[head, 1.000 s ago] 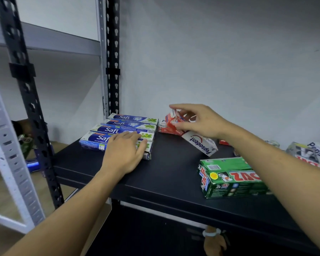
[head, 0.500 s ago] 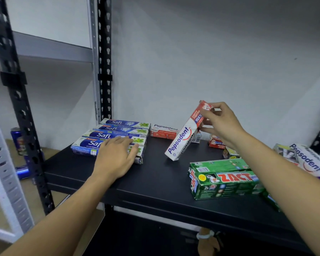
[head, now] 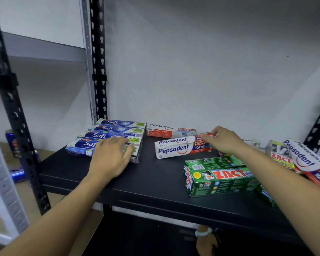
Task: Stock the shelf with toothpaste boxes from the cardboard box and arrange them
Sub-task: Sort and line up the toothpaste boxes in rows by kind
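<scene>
A: Black shelf [head: 155,183]: where are the hands?
B: At 10 o'clock the left hand [head: 109,159] lies flat, fingers straight, on the Safi boxes [head: 107,134]. At 2 o'clock the right hand [head: 224,141] seems to pinch the end of a Pepsodent box [head: 175,147] lying on the shelf.
A: Open room?
B: Bare board at 6 o'clock along the front edge; green Zact box [head: 220,176] at 4 o'clock.
</scene>
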`<state>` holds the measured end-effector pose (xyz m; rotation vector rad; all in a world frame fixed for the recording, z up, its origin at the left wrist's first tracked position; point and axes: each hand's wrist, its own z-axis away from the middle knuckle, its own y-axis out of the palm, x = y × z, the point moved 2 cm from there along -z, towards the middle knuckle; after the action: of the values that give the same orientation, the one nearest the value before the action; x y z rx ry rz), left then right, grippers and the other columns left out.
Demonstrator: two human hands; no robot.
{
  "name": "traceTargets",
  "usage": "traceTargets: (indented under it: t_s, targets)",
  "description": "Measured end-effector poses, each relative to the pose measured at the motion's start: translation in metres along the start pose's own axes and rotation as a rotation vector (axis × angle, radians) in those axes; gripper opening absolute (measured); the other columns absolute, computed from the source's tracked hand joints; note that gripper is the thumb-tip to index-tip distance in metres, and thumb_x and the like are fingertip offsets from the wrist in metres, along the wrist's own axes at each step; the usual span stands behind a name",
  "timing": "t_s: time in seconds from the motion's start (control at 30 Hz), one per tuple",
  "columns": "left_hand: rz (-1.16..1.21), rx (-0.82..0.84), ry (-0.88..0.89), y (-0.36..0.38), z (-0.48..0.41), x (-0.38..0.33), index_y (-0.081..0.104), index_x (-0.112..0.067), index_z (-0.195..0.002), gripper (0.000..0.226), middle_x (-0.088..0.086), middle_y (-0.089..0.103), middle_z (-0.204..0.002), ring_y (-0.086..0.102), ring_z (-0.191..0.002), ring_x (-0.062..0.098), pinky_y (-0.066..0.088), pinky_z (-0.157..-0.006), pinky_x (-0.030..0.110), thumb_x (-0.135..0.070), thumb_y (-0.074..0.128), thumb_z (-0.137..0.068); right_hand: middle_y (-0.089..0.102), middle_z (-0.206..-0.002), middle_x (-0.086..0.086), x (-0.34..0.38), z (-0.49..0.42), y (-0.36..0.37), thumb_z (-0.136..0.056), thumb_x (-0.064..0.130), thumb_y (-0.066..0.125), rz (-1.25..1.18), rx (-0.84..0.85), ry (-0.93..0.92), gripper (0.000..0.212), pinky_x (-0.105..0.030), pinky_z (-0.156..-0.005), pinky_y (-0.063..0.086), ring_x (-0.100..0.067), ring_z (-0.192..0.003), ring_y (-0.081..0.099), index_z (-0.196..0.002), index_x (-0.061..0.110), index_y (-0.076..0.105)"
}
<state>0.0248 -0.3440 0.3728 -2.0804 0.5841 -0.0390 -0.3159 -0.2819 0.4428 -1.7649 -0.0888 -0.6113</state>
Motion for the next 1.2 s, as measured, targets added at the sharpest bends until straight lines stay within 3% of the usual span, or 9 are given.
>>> traceTargets:
  t_s: [0.1, 0.27, 0.43, 0.6, 0.67, 0.83, 0.97, 1.1, 1.2]
  targets:
    - [-0.005, 0.001, 0.001, 0.001, 0.000, 0.001, 0.064, -0.019, -0.126, 0.063, 0.000, 0.066, -0.128, 0.055, -0.123, 0.022, 0.035, -0.107, 0.045, -0.056, 0.025, -0.095, 0.067, -0.108, -0.007, 0.004, 0.000, 0.001, -0.085, 0.067, 0.053, 0.214, 0.057, -0.074, 0.059, -0.030, -0.071, 0.045, -0.021, -0.091, 0.058, -0.110, 0.014, 0.064]
    - [0.000, -0.006, 0.000, 0.001, 0.000, 0.000, 0.065, -0.018, -0.126, 0.062, 0.001, 0.066, -0.127, 0.056, -0.121, 0.024, 0.036, -0.106, 0.045, -0.056, 0.026, -0.095, 0.060, -0.130, -0.005, 0.001, 0.002, 0.005, -0.086, 0.044, 0.069, 0.212, 0.111, -0.207, 0.047, -0.031, -0.088, 0.044, -0.024, -0.114, 0.056, -0.126, 0.021, 0.059]
    - [-0.006, 0.001, -0.006, 0.001, -0.001, 0.002, 0.064, -0.020, -0.126, 0.063, 0.001, 0.066, -0.127, 0.056, -0.121, 0.024, 0.036, -0.106, 0.045, -0.057, 0.024, -0.095, 0.062, -0.111, -0.002, 0.000, -0.006, 0.010, -0.090, 0.026, 0.068, 0.079, 0.088, -0.258, 0.014, -0.026, -0.071, 0.048, -0.023, -0.101, 0.059, -0.099, 0.022, 0.059]
    - [-0.003, -0.008, -0.002, 0.003, -0.001, 0.002, 0.065, -0.020, -0.124, 0.061, 0.000, 0.067, -0.124, 0.058, -0.118, 0.023, 0.037, -0.105, 0.045, -0.057, 0.025, -0.095, 0.061, -0.111, 0.000, 0.003, -0.016, 0.012, -0.095, 0.024, 0.060, 0.075, 0.145, -0.268, 0.010, -0.020, -0.059, 0.044, -0.017, -0.091, 0.060, -0.104, 0.021, 0.057]
    - [-0.004, -0.012, -0.001, 0.003, -0.001, 0.002, 0.066, -0.020, -0.124, 0.061, 0.000, 0.067, -0.125, 0.058, -0.119, 0.023, 0.037, -0.105, 0.044, -0.056, 0.026, -0.095, 0.062, -0.113, -0.001, 0.005, -0.021, 0.011, -0.098, 0.025, 0.056, 0.102, 0.171, -0.268, 0.007, -0.022, -0.062, 0.044, -0.018, -0.095, 0.060, -0.105, 0.023, 0.057]
    - [0.010, -0.018, -0.004, 0.000, 0.000, 0.000, 0.065, -0.019, -0.125, 0.060, 0.000, 0.066, -0.127, 0.055, -0.122, 0.023, 0.033, -0.107, 0.043, -0.055, 0.027, -0.095, 0.059, -0.130, -0.005, 0.010, -0.033, 0.013, -0.101, 0.033, 0.047, 0.197, 0.155, -0.242, 0.027, -0.027, -0.081, 0.045, -0.021, -0.110, 0.054, -0.122, 0.022, 0.060]
    - [0.007, -0.015, -0.007, 0.000, 0.001, 0.000, 0.064, -0.020, -0.127, 0.061, -0.001, 0.065, -0.130, 0.054, -0.125, 0.022, 0.032, -0.108, 0.043, -0.056, 0.026, -0.095, 0.044, -0.149, -0.007, 0.015, -0.034, 0.025, -0.103, 0.038, 0.039, 0.323, 0.199, -0.228, 0.044, -0.031, -0.101, 0.036, -0.029, -0.130, 0.044, -0.146, 0.027, 0.042]
    - [0.014, -0.019, -0.006, 0.000, 0.001, -0.001, 0.065, -0.020, -0.126, 0.061, -0.001, 0.065, -0.129, 0.054, -0.124, 0.022, 0.033, -0.108, 0.043, -0.055, 0.027, -0.095, 0.052, -0.143, -0.004, 0.011, -0.035, 0.027, -0.096, 0.014, 0.050, 0.155, 0.138, -0.214, 0.046, -0.024, -0.092, 0.037, -0.023, -0.124, 0.050, -0.141, 0.022, 0.048]
    - [0.013, -0.015, -0.004, 0.000, 0.000, -0.001, 0.065, -0.019, -0.126, 0.061, -0.001, 0.065, -0.130, 0.054, -0.124, 0.022, 0.032, -0.109, 0.043, -0.056, 0.026, -0.096, 0.056, -0.138, -0.002, 0.007, -0.034, 0.024, -0.087, 0.018, 0.064, 0.154, 0.154, -0.211, 0.049, -0.026, -0.092, 0.038, -0.023, -0.121, 0.051, -0.134, 0.027, 0.055]
